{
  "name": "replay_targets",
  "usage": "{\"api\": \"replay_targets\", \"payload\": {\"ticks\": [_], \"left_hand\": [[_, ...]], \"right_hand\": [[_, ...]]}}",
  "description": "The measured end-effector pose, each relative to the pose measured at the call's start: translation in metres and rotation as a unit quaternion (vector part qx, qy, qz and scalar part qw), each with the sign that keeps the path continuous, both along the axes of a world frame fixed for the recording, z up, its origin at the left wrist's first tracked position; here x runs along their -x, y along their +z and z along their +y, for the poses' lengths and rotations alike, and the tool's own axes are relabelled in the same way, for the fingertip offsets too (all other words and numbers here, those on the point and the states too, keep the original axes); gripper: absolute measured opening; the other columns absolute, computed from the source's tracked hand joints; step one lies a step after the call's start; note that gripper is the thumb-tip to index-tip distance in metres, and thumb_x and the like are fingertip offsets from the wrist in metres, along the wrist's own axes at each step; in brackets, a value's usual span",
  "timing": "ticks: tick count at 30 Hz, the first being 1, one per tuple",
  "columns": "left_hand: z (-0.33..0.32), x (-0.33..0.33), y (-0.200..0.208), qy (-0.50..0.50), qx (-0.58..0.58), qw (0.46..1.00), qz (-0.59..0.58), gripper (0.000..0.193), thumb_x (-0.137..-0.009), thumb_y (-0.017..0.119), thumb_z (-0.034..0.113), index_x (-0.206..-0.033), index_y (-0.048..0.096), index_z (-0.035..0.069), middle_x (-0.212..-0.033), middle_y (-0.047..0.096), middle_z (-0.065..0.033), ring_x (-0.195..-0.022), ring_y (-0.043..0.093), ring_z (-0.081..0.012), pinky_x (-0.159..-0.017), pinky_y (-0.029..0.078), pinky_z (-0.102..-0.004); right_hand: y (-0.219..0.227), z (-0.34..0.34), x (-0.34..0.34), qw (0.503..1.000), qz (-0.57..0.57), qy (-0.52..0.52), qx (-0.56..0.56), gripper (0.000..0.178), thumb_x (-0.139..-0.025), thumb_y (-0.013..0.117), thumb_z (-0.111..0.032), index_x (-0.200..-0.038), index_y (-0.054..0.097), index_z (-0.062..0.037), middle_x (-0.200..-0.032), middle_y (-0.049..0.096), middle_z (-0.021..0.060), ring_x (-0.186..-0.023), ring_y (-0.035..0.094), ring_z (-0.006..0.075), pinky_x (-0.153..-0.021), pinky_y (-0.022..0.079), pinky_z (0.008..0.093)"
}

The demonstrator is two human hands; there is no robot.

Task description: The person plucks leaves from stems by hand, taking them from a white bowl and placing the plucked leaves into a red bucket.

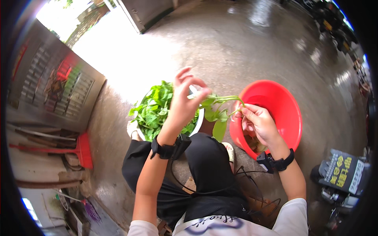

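Observation:
My right hand pinches the stem of a leafy green sprig, held over the near left side of a red bucket. The sprig's stems and leaves stretch leftward toward my left hand. That hand is raised with fingers apart and somewhat blurred, its thumb close to the sprig; any contact is hard to make out. Below and left of it, a pale round basin holds a heap of green leaves. Some pale material lies inside the bucket, partly hidden by my right hand.
My knees in black trousers are just behind the basin. Dark cables hang at my right. A red dustpan stands by the left wall, under a metal door panel. A parked vehicle with a plate is at right.

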State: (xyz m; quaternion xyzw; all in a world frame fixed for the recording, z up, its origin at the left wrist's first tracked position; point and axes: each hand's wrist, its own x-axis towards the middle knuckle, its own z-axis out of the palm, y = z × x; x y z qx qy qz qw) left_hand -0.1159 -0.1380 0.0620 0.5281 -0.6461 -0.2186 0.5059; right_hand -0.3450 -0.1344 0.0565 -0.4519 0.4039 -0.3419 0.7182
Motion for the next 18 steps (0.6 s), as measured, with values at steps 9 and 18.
{"api": "replay_targets", "payload": {"ticks": [9, 18], "left_hand": [[-0.011, 0.118, -0.016, -0.175, -0.001, 0.967, -0.183, 0.018, -0.069, 0.07, 0.019, -0.082, 0.061, 0.011, -0.126, 0.032, -0.0172, -0.115, 0.033, -0.037, -0.094, 0.029, -0.0454], [-0.024, 0.152, -0.034, -0.356, -0.123, 0.923, -0.085, 0.013, -0.081, 0.057, 0.016, -0.089, 0.063, 0.007, -0.126, 0.036, -0.0157, -0.116, 0.034, -0.0322, -0.097, 0.027, -0.0412]], "right_hand": [[-0.017, 0.04, 0.085, 0.993, -0.039, -0.104, -0.044, 0.018, -0.087, 0.05, -0.02, -0.093, 0.057, -0.0048, -0.077, 0.059, 0.0019, -0.05, 0.05, 0.0053, -0.041, 0.031, 0.0163], [-0.038, 0.049, 0.115, 0.985, -0.091, -0.13, -0.065, 0.02, -0.088, 0.05, -0.021, -0.093, 0.057, -0.0024, -0.079, 0.06, 0.0028, -0.05, 0.048, 0.0042, -0.04, 0.031, 0.0158]]}}
